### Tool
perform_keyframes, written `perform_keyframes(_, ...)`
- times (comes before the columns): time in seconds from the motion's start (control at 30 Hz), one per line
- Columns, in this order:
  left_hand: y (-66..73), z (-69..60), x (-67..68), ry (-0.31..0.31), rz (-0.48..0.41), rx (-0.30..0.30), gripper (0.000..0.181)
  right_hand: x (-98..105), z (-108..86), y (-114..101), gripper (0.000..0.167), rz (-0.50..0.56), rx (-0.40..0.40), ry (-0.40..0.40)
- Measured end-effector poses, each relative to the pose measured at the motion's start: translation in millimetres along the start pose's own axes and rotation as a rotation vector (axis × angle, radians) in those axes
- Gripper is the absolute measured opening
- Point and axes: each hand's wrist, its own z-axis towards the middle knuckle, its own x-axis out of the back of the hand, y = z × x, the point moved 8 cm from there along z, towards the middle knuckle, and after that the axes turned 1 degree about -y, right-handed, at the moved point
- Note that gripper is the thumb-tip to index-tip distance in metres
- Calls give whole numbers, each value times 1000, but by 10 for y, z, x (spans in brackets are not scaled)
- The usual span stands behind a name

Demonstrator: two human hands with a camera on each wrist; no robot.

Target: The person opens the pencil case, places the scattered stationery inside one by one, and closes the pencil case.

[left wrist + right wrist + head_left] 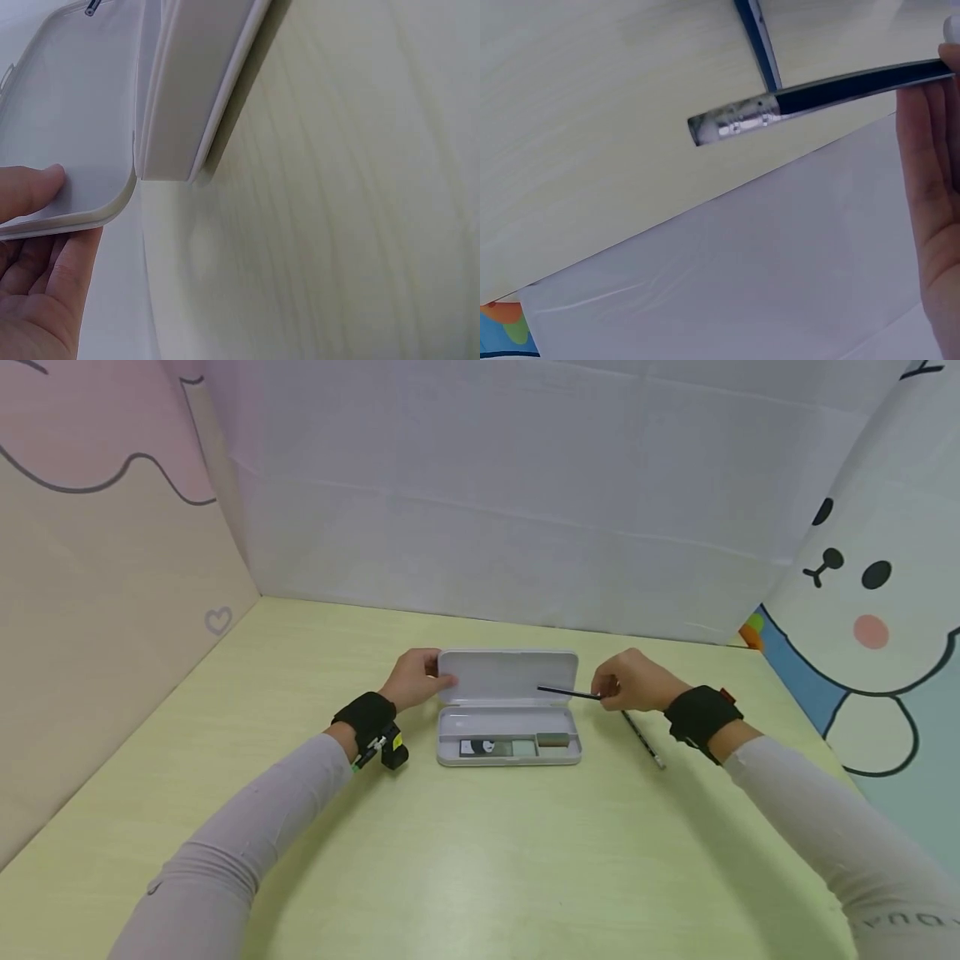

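A white pencil case [450,760] lies open on the table, its lid [510,677] raised at the back. My left hand [414,680] grips the lid's left end; in the left wrist view the thumb of that hand [37,307] lies on the lid's inner face [75,112], fingers behind. My right hand [637,681] pinches a dark pencil [566,692] in front of the lid's right part; the right wrist view shows its eraser end [735,120] sticking out from the hand [937,195]. A second pencil [642,737] lies on the table, right of the case.
In the case's front compartment lie a patterned pale green item [495,748] and a brownish block [552,740]. A pale wall [465,510] stands behind the table [480,860], with printed panels at the left [112,610] and right [885,635].
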Motion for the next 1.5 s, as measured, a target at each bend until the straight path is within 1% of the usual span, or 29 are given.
perform_keyframes(0.23,-9,7,-16,0,12,-3,31,-33,81,-87,14,-6,23,-9)
perform_keyframes(0.43,6,-18,-11,2,20,10,30,-64,185,-212,12,-38,48,-37)
perform_keyframes(0.53,23,-17,-8,1,25,6,31,-72,244,-263,12,-35,52,-51)
perform_keyframes(0.73,43,-28,2,5,35,9,31,-99,341,-374,11,-23,83,-60)
perform_keyframes(0.9,57,-52,-2,-1,36,18,31,-112,363,-393,14,-24,70,-63)
perform_keyframes(1.13,70,-51,3,2,44,22,31,-133,388,-485,14,-28,95,-79)
perform_keyframes(1.33,82,-46,-2,-1,50,43,32,-191,476,-534,14,-42,64,-114)
perform_keyframes(1.5,48,-9,-17,0,47,41,32,-238,528,-583,13,-33,42,-135)
